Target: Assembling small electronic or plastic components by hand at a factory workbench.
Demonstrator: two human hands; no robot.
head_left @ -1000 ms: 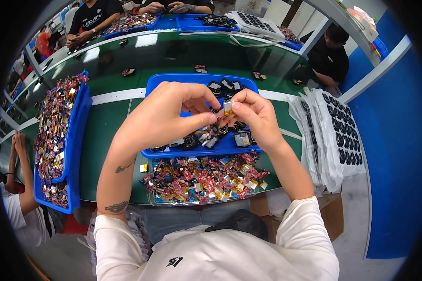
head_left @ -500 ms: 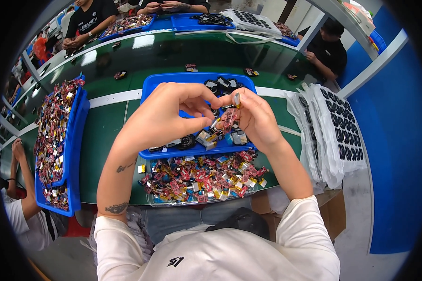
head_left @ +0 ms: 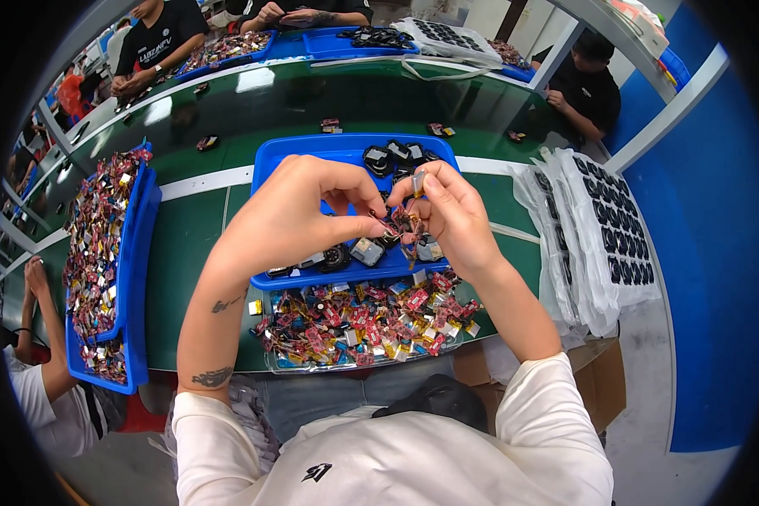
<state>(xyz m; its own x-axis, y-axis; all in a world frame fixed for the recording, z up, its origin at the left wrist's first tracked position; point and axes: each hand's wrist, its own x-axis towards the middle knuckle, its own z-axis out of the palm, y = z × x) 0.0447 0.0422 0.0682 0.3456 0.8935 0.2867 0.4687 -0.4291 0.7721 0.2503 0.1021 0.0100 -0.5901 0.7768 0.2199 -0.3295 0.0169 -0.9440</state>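
Note:
Both my hands are raised over a blue tray (head_left: pixel 270 156) holding black round casings with grey square parts. Between them is a small red circuit board (head_left: pixel 406 221) with thin wires and a silver battery (head_left: pixel 418 183). My right hand (head_left: pixel 455 223) is closed on this assembly, the battery between thumb and forefinger. My left hand (head_left: pixel 299 211) pinches at the wires or board edge from the other side; the exact contact is partly hidden by its fingers. Below the tray, a clear tray (head_left: pixel 312 368) is heaped with similar red boards and silver batteries.
On the left stands a blue bin (head_left: pixel 135 278) full of red boards. White trays of black casings (head_left: pixel 616 228) are stacked at the right. Scattered assemblies (head_left: pixel 331 126) lie on the green conveyor belt (head_left: pixel 295 101). Co-workers (head_left: pixel 582 88) sit across and at the left.
The red board has turned and sits lower between my fingers, and my left fingertips have closed in on it. The assemblies on the belt have shifted left.

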